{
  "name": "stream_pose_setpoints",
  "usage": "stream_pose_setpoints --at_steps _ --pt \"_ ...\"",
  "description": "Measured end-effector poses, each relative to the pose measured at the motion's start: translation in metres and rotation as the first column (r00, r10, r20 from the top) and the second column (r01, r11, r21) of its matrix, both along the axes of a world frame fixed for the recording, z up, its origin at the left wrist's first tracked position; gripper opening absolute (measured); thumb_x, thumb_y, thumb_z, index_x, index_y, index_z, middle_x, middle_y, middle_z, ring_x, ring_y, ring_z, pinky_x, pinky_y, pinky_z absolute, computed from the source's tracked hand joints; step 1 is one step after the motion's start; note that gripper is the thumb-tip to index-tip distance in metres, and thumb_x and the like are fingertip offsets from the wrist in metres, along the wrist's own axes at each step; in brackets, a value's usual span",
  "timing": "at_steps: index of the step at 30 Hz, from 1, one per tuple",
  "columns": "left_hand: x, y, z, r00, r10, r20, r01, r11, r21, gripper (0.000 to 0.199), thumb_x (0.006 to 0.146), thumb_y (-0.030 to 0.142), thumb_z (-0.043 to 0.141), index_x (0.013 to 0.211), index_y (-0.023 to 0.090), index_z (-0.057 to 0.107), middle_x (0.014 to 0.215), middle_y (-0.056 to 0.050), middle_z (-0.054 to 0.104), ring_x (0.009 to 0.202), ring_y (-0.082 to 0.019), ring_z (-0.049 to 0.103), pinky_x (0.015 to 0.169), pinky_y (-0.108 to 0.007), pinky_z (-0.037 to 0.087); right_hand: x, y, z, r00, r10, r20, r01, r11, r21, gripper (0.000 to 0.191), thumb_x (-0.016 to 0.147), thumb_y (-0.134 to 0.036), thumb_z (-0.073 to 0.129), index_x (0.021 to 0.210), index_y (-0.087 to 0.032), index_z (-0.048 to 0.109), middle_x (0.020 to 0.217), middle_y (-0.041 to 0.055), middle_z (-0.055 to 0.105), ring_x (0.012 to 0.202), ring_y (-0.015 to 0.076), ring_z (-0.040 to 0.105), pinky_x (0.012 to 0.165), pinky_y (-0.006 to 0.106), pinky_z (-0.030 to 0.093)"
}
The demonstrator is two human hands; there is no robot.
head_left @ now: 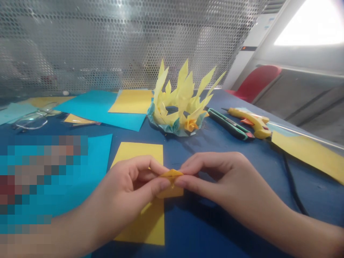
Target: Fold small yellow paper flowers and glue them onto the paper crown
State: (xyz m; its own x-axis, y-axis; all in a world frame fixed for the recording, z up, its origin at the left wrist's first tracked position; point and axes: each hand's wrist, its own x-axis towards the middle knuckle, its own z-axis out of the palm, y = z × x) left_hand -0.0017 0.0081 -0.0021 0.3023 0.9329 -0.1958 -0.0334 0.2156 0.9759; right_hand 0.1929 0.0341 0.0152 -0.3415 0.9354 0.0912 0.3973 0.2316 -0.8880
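Note:
A small folded piece of orange-yellow paper [171, 192] is held up between both hands, over the table. My left hand [135, 179] pinches its left side between thumb and fingers. On the other side, my right hand [208, 175] grips it the same way, the two thumbs close together at the front. Its top edge comes to a low peak. Under my left hand lies a yellow sheet of paper [150, 224], partly covered by the hand and wrist. Beyond the hands stands a paper crown [185, 86] with tall pale-yellow points, a light-blue base and an orange paper flower.
A green-and-black utility knife [228, 123] and a yellow glue gun [249, 120] lie at the right, its black cord trailing forward. Blue sheets [91, 107], a yellow sheet [131, 101] and eyeglasses [32, 123] lie to the left. A perforated metal panel [120, 43] rises behind.

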Motion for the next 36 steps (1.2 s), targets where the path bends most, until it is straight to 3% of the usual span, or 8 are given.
stream_pose_setpoints --at_steps 3,7,13,20,24,29,32,36 --pt "0.0 -0.001 -0.002 1.0 0.004 0.031 -0.003 0.999 -0.032 0.015 0.08 0.026 0.074 0.075 0.021 0.061 0.061 0.006 0.074 0.055 -0.007 0.064 0.05 -0.012 0.043 0.0 -0.001 -0.001 1.0 -0.001 -0.016 0.001 1.0 0.019 0.011 0.071 -0.028 0.08 0.064 -0.021 0.076 0.066 0.0001 0.075 0.06 0.0143 0.069 0.055 0.02 0.054" --pt "0.001 0.001 0.001 1.0 -0.02 -0.005 0.019 0.997 -0.07 0.019 0.072 0.022 0.081 0.083 0.021 0.065 0.073 0.004 0.08 0.067 -0.011 0.071 0.06 -0.015 0.05 0.0 -0.003 -0.001 0.998 0.029 -0.06 -0.03 1.0 -0.008 0.008 0.071 -0.023 0.08 0.065 -0.021 0.076 0.066 -0.0012 0.076 0.061 0.0124 0.069 0.056 0.017 0.054" --pt "0.004 0.003 0.005 0.996 -0.019 -0.084 0.016 1.0 -0.027 0.012 0.069 0.018 0.081 0.068 0.019 0.069 0.069 0.004 0.076 0.066 -0.009 0.066 0.06 -0.013 0.048 -0.001 -0.006 -0.002 0.995 0.069 -0.071 -0.071 0.997 -0.039 0.005 0.071 -0.02 0.079 0.067 -0.019 0.075 0.066 0.0004 0.075 0.06 0.0132 0.067 0.055 0.019 0.053" --pt "0.005 0.0 0.007 1.0 -0.008 -0.03 0.007 0.998 -0.055 0.018 0.06 0.005 0.082 0.059 0.017 0.069 0.058 0.005 0.069 0.059 -0.008 0.061 0.056 -0.012 0.048 -0.002 -0.007 -0.002 0.991 0.127 -0.038 -0.126 0.992 0.014 0.008 0.073 -0.016 0.076 0.066 -0.018 0.073 0.063 -0.0006 0.072 0.056 0.0107 0.062 0.053 0.018 0.05" --pt "0.002 0.001 0.004 0.999 0.005 -0.037 -0.005 1.0 0.003 0.013 0.066 0.015 0.08 0.061 0.019 0.069 0.063 0.003 0.07 0.063 -0.011 0.064 0.061 -0.016 0.051 -0.001 -0.004 -0.002 0.991 0.118 -0.068 -0.117 0.993 0.02 0.01 0.073 -0.02 0.079 0.065 -0.019 0.072 0.064 -0.001 0.073 0.059 0.0114 0.065 0.055 0.018 0.05" --pt "-0.003 0.003 0.001 0.991 0.084 -0.101 -0.06 0.975 0.216 0.009 0.072 0.023 0.078 0.07 0.023 0.069 0.094 0.002 0.07 0.094 -0.016 0.065 0.085 -0.023 0.05 -0.002 -0.005 -0.005 0.985 0.151 -0.089 -0.139 0.982 0.127 0.014 0.072 -0.023 0.082 0.082 -0.021 0.072 0.075 -0.0048 0.074 0.069 0.0089 0.066 0.066 0.015 0.052" --pt "-0.004 0.003 0.002 0.992 0.046 -0.119 -0.025 0.984 0.176 0.01 0.082 0.034 0.07 0.082 0.025 0.065 0.087 0.003 0.067 0.082 -0.015 0.064 0.073 -0.023 0.052 -0.003 -0.008 -0.007 0.981 0.191 -0.038 -0.181 0.965 0.191 0.034 0.073 -0.019 0.081 0.103 -0.023 0.066 0.09 -0.0048 0.074 0.081 0.0087 0.068 0.077 0.014 0.054" --pt "-0.004 0.002 0.003 0.996 0.048 -0.069 -0.04 0.991 0.125 0.007 0.082 0.029 0.066 0.082 0.024 0.061 0.077 0.004 0.063 0.073 -0.013 0.06 0.063 -0.02 0.049 -0.004 -0.009 -0.01 0.987 0.142 -0.071 -0.122 0.965 0.233 0.026 0.081 -0.011 0.07 0.1 -0.025 0.059 0.084 -0.0077 0.07 0.076 0.0054 0.066 0.073 0.012 0.053"
